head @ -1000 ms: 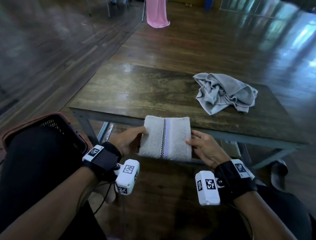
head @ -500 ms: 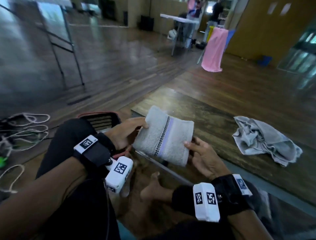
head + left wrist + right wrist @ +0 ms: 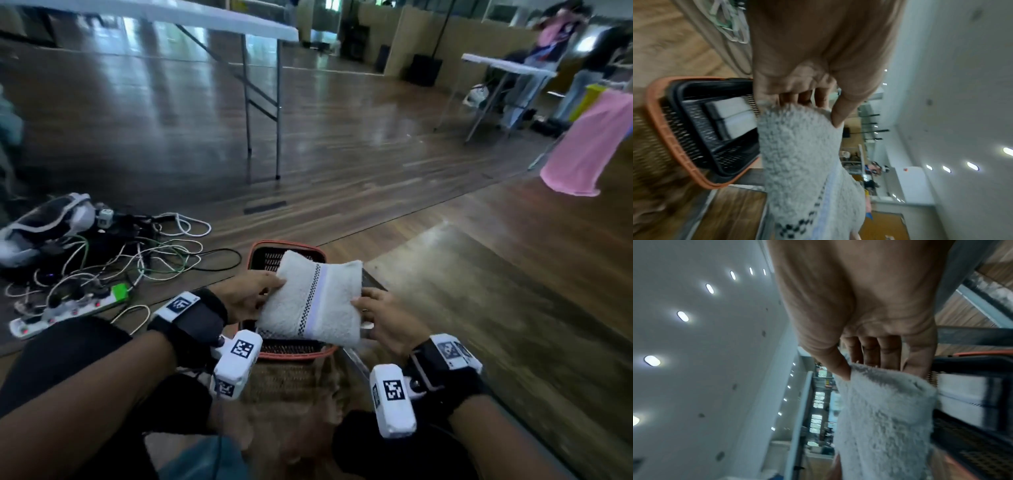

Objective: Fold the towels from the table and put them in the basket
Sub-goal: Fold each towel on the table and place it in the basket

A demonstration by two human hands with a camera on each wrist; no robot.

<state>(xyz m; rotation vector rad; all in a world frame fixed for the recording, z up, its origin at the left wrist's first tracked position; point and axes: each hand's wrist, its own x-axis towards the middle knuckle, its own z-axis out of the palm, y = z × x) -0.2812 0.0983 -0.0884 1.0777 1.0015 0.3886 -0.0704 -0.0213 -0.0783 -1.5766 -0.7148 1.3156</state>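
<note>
A folded white towel (image 3: 313,299) with a checkered band and a pale purple stripe hangs right over the black basket (image 3: 265,255) with an orange rim. My left hand (image 3: 255,296) pinches its left edge, thumb on top and fingers beneath, as the left wrist view shows on the towel (image 3: 803,155). My right hand (image 3: 378,317) grips the right edge the same way, thumb on the towel (image 3: 879,418). Inside the basket (image 3: 684,146) lies another folded white towel (image 3: 731,116), also seen past the right hand as a folded towel (image 3: 962,395).
The wooden table (image 3: 496,308) lies to my right. A tangle of cables and a power strip (image 3: 68,305) covers the floor at left, beside a bag (image 3: 44,226). A pink cloth (image 3: 592,150) hangs at far right. My knees sit below the basket.
I have turned left, away from the table. Both hands carried the folded towel from the table edge to above the basket. The crumpled grey towel has left the view.
</note>
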